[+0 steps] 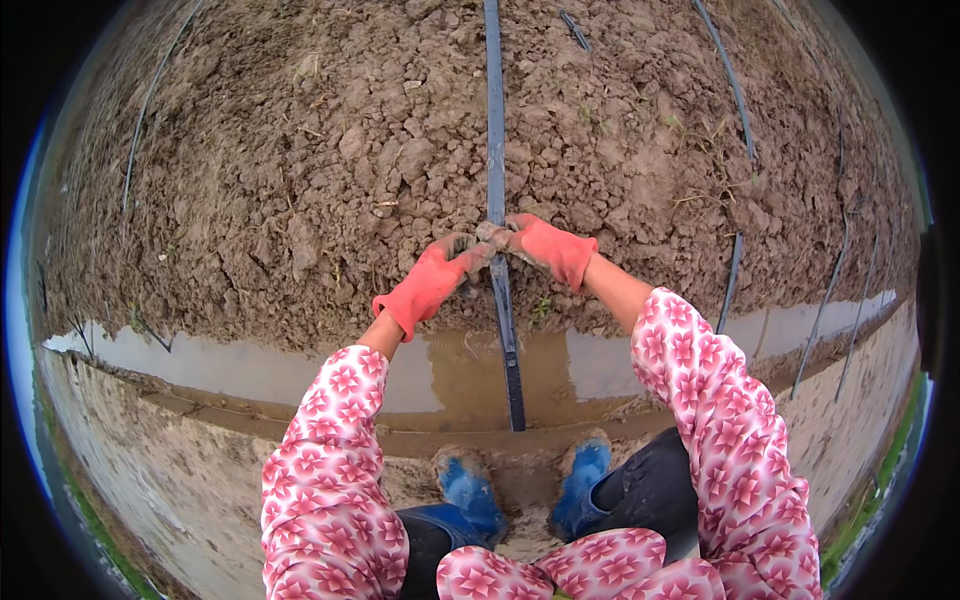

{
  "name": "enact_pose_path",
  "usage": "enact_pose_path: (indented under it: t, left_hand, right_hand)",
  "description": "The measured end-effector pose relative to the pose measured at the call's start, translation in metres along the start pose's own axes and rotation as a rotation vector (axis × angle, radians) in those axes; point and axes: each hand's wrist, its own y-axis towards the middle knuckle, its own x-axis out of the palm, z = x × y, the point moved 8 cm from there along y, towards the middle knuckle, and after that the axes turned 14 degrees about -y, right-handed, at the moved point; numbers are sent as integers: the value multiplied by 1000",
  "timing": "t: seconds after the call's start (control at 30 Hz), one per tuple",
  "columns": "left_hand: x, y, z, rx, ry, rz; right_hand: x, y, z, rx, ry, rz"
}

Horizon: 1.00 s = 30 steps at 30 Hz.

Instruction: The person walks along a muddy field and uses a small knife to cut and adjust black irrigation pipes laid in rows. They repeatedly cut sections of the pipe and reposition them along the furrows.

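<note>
The black hose (495, 130) is pinched by both gloved hands, left hand (441, 276) and right hand (545, 246), near the soil's (390, 160) edge, its near end laid across the water (475, 385). Probably gripped from both sides so it's kept steady; no brands or writing can be made out.

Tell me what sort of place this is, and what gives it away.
Probably the edge of a farm field, outdoors: bare, clumpy soil, a ditch of muddy water along it, and a long dark strip, perhaps irrigation tubing, running over the soil and out above the water.
</note>
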Motion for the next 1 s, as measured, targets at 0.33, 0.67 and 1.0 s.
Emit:
enact_pose_path:
  t: [0.33,0.67,1.0]
  left_hand:
    - [21,17,-18,181,-357,219]
    - [24,20,-18,256,-540,188]
    - [34,11,-2,495,688,379]
  right_hand:
    - [-4,-9,-23,-76,73,-64]
    - [2,-9,-39,-210,213,-25]
    - [9,-9,-13,-69,250,168]
